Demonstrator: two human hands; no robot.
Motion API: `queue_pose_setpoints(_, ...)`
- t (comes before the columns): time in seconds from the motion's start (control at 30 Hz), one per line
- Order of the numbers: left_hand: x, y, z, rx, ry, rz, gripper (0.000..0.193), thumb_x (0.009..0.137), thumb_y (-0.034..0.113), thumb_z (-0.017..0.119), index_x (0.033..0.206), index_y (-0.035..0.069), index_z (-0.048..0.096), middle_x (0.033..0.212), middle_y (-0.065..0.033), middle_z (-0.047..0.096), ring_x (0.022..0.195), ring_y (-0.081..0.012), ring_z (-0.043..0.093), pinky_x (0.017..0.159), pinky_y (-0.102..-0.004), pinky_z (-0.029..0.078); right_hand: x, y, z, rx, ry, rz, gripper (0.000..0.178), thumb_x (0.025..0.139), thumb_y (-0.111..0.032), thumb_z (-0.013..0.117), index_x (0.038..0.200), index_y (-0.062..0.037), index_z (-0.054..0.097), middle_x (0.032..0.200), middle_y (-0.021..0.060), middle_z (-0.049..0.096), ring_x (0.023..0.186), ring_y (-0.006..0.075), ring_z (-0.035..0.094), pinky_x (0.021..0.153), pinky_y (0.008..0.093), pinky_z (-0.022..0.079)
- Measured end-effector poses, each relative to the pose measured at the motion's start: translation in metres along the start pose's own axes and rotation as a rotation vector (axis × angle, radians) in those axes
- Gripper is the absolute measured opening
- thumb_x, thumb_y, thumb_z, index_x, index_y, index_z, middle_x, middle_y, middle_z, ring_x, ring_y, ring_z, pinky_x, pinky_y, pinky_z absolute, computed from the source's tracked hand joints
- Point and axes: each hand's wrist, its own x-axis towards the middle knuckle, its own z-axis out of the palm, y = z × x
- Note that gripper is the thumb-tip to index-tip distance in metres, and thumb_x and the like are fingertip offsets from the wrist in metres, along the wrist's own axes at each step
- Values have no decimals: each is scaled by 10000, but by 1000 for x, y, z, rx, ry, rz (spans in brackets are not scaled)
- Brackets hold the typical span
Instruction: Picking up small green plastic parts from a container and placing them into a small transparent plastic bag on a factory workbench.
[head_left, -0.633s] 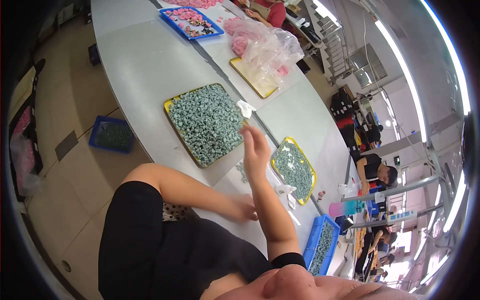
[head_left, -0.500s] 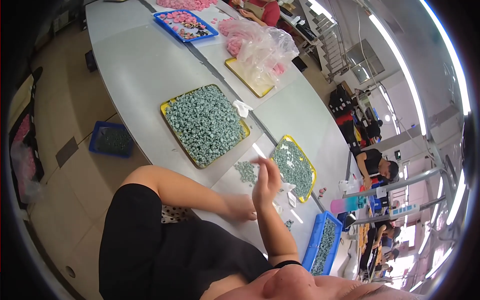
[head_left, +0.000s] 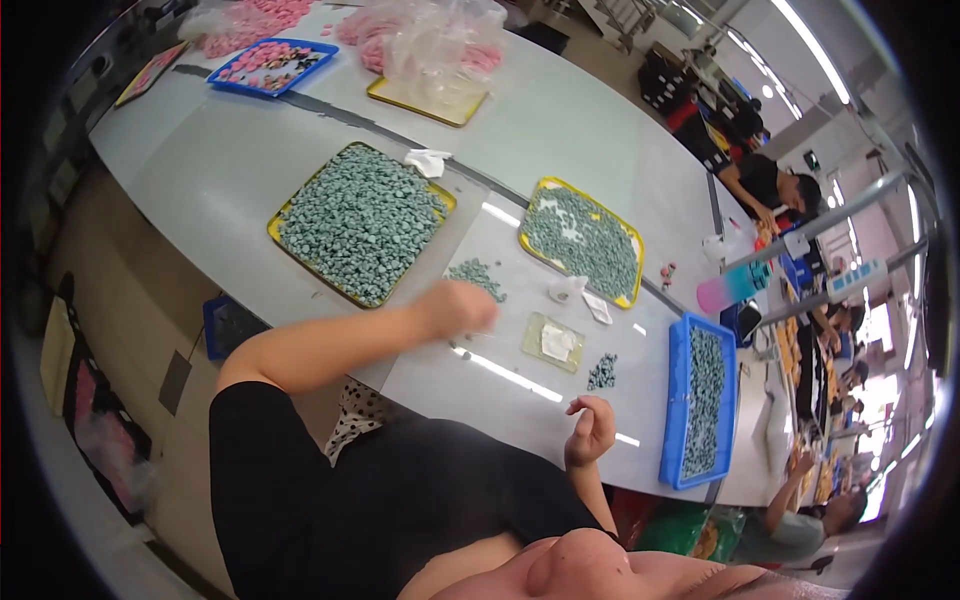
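I see the right hand [head_left: 592, 428] raised above the near edge of the table [head_left: 560, 130], forearm rising from the lower edge, fingers curled loosely inward and the palm turned toward the body. I cannot tell whether it pinches anything. The left hand [head_left: 458, 306] reaches forward across the table on an outstretched forearm. It is closed into a loose fist beside a small loose pile of grey-green pieces [head_left: 478, 275], touching or nearly touching it; the frame does not show which, nor whether it grips any pieces.

Just beyond the right hand lies a smaller cluster of grey-green pieces [head_left: 602, 371]. Beside it sits a flat, clear square packet [head_left: 553, 342] with a white insert. To the right, a long blue tray [head_left: 672, 400] holds more grey-green pieces.

Farther out, I note two yellow-rimmed trays heaped with the same pieces: a large one [head_left: 290, 245] on the left and a smaller one [head_left: 628, 298] toward the right. Crumpled white scraps [head_left: 428, 160] lie at the large tray's far corner. A pink and teal bottle [head_left: 735, 286] stands near the table's right end.

At the far end, a clear plastic bag [head_left: 430, 40] of pink pieces rests on a yellow tray [head_left: 420, 105], with a blue tray of pink pieces [head_left: 270, 62] left of it.

The table is pale grey and glossy, reflecting ceiling strip lights. Other people work at further benches on the right.
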Motion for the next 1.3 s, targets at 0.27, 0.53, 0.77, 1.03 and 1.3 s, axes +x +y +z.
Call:
queue_pose_setpoints(0.27,59,-95,-42,-14,75,-506,248,886,211,519,764,-4,538,698,-185,549,648,-323,553,603,-388,434,-27,22,-36,-52,122,246,132,868,-6,497,922,45,606,755,96,584,633,138,545,608,254,454)
queue_pose_setpoints(0.53,61,-77,-57,311,61,-185,156,834,110,552,937,14,617,889,-124,647,767,-310,604,677,-361,474,-16,35,-55,13,141,389,178,913,-40,461,978,55,597,797,74,555,642,101,506,599,212,427)
queue_pose_setpoints(0.77,17,37,14,53,-378,-75,317,803,319,624,1001,76,576,923,-108,559,722,-300,599,622,-369,509,-18,55,-53,17,92,417,182,922,-55,464,969,55,601,785,68,554,628,96,502,575,210,424)
queue_pose_setpoints(1.03,17,49,45,227,-558,76,67,764,128,525,809,86,499,697,-69,497,576,-239,581,449,-359,482,-18,53,-62,6,71,433,182,921,-64,467,939,50,608,767,61,549,617,89,499,559,202,415)
queue_pose_setpoints(1.3,49,7,9,335,-197,-66,61,788,106,548,793,69,500,672,-74,504,590,-243,573,479,-356,470,-15,48,-75,61,109,449,178,918,-63,473,933,55,605,751,60,539,594,92,492,542,205,404)
